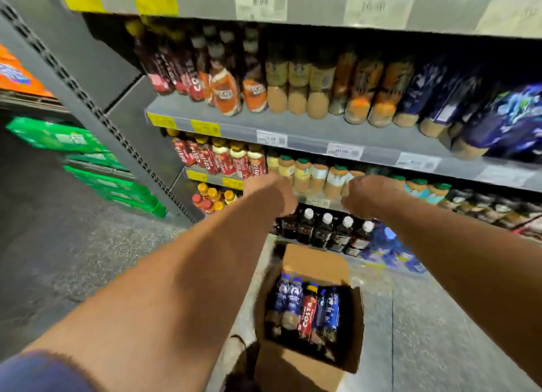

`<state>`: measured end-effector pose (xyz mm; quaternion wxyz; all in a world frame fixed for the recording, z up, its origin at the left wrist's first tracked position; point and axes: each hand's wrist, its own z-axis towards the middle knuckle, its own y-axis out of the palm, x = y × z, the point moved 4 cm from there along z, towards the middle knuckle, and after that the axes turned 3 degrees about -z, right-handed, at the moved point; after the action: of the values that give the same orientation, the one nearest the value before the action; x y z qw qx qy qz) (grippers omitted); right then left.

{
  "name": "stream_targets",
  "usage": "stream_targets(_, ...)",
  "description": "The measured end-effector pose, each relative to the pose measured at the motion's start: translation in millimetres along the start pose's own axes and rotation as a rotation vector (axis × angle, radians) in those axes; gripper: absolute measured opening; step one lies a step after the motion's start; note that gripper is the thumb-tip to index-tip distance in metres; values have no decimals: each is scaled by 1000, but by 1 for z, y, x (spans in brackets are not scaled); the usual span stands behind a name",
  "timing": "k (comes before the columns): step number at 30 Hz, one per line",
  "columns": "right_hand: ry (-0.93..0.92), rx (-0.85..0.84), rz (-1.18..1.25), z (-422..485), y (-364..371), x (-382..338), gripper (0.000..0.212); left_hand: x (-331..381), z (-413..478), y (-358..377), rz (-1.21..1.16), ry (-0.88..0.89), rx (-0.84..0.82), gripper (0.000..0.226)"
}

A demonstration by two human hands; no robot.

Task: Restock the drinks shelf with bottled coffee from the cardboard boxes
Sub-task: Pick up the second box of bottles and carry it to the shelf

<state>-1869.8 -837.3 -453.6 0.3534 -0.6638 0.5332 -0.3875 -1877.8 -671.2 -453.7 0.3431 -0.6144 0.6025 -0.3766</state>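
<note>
Fingers on both hands are turned away from the camera and hidden behind the knuckles, so whether they are apart, together or clamped on a bottle cannot be told. Nearest the viewer, below both forearms, an open cardboard box (308,359) stands on the grey floor (440,333) with its flaps up. Inside the box lie several coffee bottles (306,306): dark blue ones and one red Costa bottle among them, packed side by side.

Beyond the box, the left hand (271,193) and the right hand (371,196) reach forward side by side, a little apart, toward the drinks shelf (322,129). Both hands are at the level of a row of pale tan bottles with green caps (319,176), which stands on the tier directly behind them. Just below the hands, straight above the far end of the box, a row of dark bottles with white caps (325,233) stands on a lower tier.

Left of the tan row on the same tier stand red Costa bottles (217,157). On the tier above, further from the box, are dark red, orange, tan and dark blue bottles in turn from left to right. Far left of the box, past the shelf upright, green packs (96,163) are stacked.
</note>
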Motion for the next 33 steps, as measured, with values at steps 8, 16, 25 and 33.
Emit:
stream_targets(8,-90,228,-121,-70,-133,-66,40,-58,-96,-112,21,-32,244,21)
stream_targets(16,-140,404,-89,-153,-213,-174,31,-165,-200,-174,77,-98,406,31)
stream_targets(25,-270,529,-93,-226,-260,-323,25,-303,-298,-184,107,-192,464,35)
stream_targets(33,-395,574,-153,-255,-302,-444,12,-418,-340,-189,46,-324,512,35)
